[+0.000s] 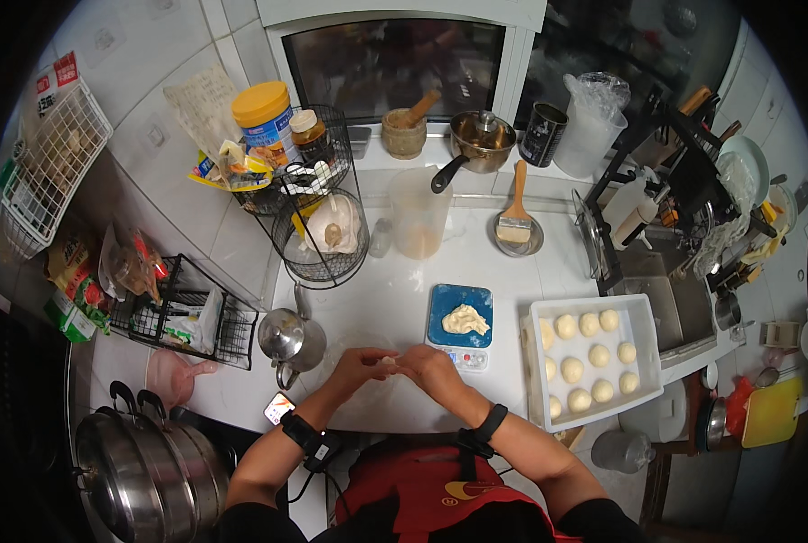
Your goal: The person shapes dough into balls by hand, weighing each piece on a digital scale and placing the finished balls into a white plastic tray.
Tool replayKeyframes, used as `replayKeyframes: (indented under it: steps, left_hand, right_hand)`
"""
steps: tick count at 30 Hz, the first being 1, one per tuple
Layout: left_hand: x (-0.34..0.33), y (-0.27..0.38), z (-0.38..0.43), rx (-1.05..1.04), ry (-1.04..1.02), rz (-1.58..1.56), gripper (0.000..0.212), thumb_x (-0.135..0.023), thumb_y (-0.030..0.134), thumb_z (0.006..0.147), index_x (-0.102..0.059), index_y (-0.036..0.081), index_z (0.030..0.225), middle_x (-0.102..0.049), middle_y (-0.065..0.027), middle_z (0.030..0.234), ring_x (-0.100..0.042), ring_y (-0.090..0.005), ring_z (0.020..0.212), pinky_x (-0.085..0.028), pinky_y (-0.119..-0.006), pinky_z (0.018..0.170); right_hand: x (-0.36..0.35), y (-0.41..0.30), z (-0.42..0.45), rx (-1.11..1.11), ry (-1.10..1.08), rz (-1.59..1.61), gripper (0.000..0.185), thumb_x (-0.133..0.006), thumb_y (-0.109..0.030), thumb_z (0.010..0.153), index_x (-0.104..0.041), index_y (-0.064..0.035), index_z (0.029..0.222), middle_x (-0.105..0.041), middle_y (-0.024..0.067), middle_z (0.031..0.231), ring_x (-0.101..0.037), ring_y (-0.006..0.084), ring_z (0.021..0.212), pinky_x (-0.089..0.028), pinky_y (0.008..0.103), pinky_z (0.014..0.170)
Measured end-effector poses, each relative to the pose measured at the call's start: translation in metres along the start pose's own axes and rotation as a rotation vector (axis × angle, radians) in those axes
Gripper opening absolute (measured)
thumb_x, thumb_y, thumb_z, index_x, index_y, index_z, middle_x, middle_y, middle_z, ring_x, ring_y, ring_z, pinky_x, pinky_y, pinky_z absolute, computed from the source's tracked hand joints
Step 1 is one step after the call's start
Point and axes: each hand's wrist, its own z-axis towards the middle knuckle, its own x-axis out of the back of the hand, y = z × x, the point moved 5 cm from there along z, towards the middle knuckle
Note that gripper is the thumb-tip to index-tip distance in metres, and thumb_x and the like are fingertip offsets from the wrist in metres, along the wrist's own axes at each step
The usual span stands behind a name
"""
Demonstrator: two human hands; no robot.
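My left hand (362, 366) and my right hand (436, 372) meet above the counter, fingertips together. Pinched between them is a small pale piece (390, 361), mostly covered by the fingers, perhaps dough. Under the hands lies a clear, thin sheet or bag (375, 397), hard to make out. Just beyond my right hand stands a digital kitchen scale (473, 360) with a blue top. An uneven lump of pale dough (465, 320) rests on it. To the right, a white plastic tray (597, 417) holds several round dough balls (571, 370), set apart in rows.
A steel kettle (291, 339) stands left of my hands, with a phone (279, 407) near the front edge. Farther back are a wire rack (319, 271), a translucent jug (420, 217) and a bowl with a brush (516, 227). A large steamer pot (149, 475) sits lower left.
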Motion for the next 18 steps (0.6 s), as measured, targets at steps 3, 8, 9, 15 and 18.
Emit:
replayKeyframes:
  steps: [3, 8, 9, 15, 18]
  left_hand:
    - [-0.006, 0.003, 0.000, -0.036, -0.024, -0.134, 0.040, -0.070, 0.014, 0.079, -0.061, 0.001, 0.116, -0.066, -0.0043, 0.092, -0.059, -0.0101, 0.081, -0.047, -0.024, 0.071]
    - [-0.011, -0.002, 0.004, 0.001, -0.043, -0.128, 0.035, -0.068, 0.012, 0.080, -0.062, 0.001, 0.113, -0.064, -0.0023, 0.086, -0.056, -0.0090, 0.074, -0.044, -0.023, 0.067]
    - [-0.012, -0.006, 0.005, 0.005, -0.032, -0.143, 0.034, -0.067, 0.012, 0.080, -0.062, 0.001, 0.112, -0.063, -0.0018, 0.085, -0.055, -0.0089, 0.073, -0.043, -0.023, 0.066]
    - [-0.013, -0.021, 0.012, 0.012, 0.040, -0.269, 0.031, -0.066, 0.014, 0.082, -0.063, 0.000, 0.110, -0.061, 0.0001, 0.080, -0.055, -0.0087, 0.071, -0.044, -0.023, 0.067]
    - [0.033, -0.040, 0.020, 0.002, 0.246, -0.329, 0.030, -0.066, 0.015, 0.081, -0.065, 0.001, 0.108, -0.060, 0.0007, 0.078, -0.054, -0.0084, 0.068, -0.045, -0.022, 0.066]
  right_hand:
    - [0.003, -0.006, 0.000, 0.029, 0.011, -0.006, 0.013, -0.065, -0.011, 0.077, -0.066, -0.0065, 0.089, -0.056, 0.0101, 0.072, -0.058, 0.0276, 0.070, -0.048, 0.0371, 0.059]
    - [0.001, 0.000, -0.003, -0.056, -0.008, -0.005, 0.011, -0.071, -0.010, 0.075, -0.066, -0.0032, 0.082, -0.061, 0.0117, 0.073, -0.060, 0.0289, 0.069, -0.049, 0.0353, 0.061]
    - [0.000, 0.002, -0.004, -0.088, -0.014, 0.023, 0.010, -0.071, -0.009, 0.075, -0.066, -0.0032, 0.082, -0.061, 0.0117, 0.073, -0.060, 0.0283, 0.068, -0.049, 0.0347, 0.061]
    - [0.008, 0.004, -0.006, -0.356, 0.007, 0.211, 0.009, -0.070, -0.005, 0.076, -0.067, -0.0041, 0.084, -0.061, 0.0085, 0.072, -0.059, 0.0171, 0.062, -0.048, 0.0272, 0.058]
    - [0.012, 0.011, -0.015, -0.440, -0.010, 0.348, 0.010, -0.071, -0.005, 0.077, -0.067, -0.0032, 0.086, -0.061, 0.0057, 0.072, -0.057, 0.0112, 0.062, -0.046, 0.0252, 0.056]
